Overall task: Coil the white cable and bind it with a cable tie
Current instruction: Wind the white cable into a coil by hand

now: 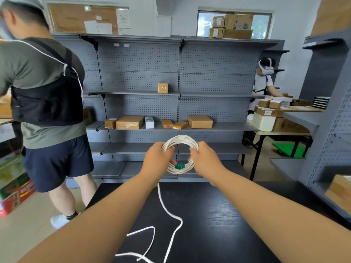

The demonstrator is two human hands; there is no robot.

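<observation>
— You're in a stockroom: grey pegboard shelves (171, 73) ahead with a few cardboard boxes (200, 121) on them, and a black wood-grain desk (218, 215) under your arms.

— And the white cable (180, 139) is up off that desk, a round bundle of many loops between you and the shelves. Your left hand (158, 158) is curled round its left side and your right hand (206, 160) round its right side, both clamped on the loops.

— It looks light and soft, a thin round cord with a smooth, faintly glossy jacket. Expect some spring: the loops will likely fan out wherever you let go.

— So have one hand closed round the whole bundle, not just a few strands. The sides where you hold it are good places, since the loops lie tight together there.

— The loose tail (171, 215) drops from under your left hand and wanders in slack curves across the desk toward you. It's limp, so it should feed in without a fight.

— There's a small green piece (179, 166) at the bottom of the coil, hard-looking, perhaps plastic. Whether it's a plug, a clip or the tie, I can't tell.

— Then I'd judge you're late in the coiling, with the binding not yet done. No tie that I can name for sure is in sight.
</observation>
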